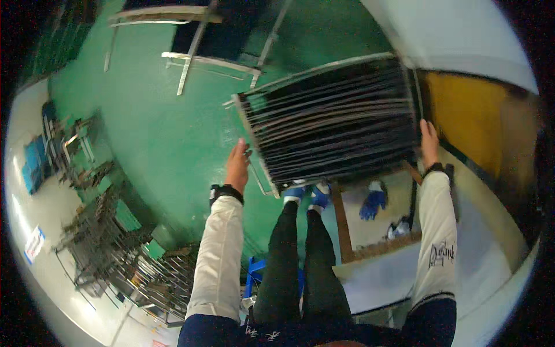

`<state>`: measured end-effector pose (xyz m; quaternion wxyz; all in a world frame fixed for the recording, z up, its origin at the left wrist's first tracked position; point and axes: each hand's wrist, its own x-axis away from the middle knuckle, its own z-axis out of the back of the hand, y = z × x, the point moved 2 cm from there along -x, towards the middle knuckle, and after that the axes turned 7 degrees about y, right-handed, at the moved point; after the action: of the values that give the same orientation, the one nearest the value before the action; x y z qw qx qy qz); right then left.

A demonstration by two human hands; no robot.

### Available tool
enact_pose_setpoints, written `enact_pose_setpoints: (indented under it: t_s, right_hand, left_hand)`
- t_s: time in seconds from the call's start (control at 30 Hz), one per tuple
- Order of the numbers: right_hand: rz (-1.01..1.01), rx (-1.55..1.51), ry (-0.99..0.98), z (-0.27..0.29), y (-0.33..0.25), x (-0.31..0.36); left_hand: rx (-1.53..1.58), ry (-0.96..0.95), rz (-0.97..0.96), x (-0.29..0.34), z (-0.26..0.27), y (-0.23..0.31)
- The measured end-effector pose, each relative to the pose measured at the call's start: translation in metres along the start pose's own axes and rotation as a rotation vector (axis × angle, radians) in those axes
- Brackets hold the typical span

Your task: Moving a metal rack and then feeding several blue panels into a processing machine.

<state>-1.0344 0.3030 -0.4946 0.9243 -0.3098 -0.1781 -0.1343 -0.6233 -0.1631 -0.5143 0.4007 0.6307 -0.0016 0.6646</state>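
Black slatted rack (pixel 335 124) is sitting between both hands, just past the blue shoes (pixel 319 198), kinda blurry tbh. Right hand (pixel 429 147) is clamping onto its right side; left hand (pixel 236 169) is curling by its left side, can't tell if it's actually gripping.

It was a workshop or factory floor, judging by the green-coated floor (pixel 173 133), metal framework (pixel 110 231) crowded at one side, and a blue work glove (pixel 372 206) lying nearby.
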Motion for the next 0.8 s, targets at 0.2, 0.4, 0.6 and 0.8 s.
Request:
enact_pose_setpoints:
  t_s: [0.2,0.4,0.6,0.8]
  right_hand:
    - [-0.154,-0.423,-0.375,0.019,0.001,0.015]
    - [-0.405,-0.360,-0.180,-0.001,0.018,0.078]
    - [-0.420,-0.343,-0.250,-0.013,-0.006,0.174]
    - [-0.432,-0.304,-0.409,-0.012,-0.085,0.259]
  left_hand:
    - [0.128,0.055,-0.084,0.010,0.016,0.004]
    - [0.231,0.260,0.152,0.051,0.096,0.015]
    - [0.288,0.398,0.003,0.149,0.215,0.002]
    - [0.374,0.599,-0.011,0.254,0.322,0.025]
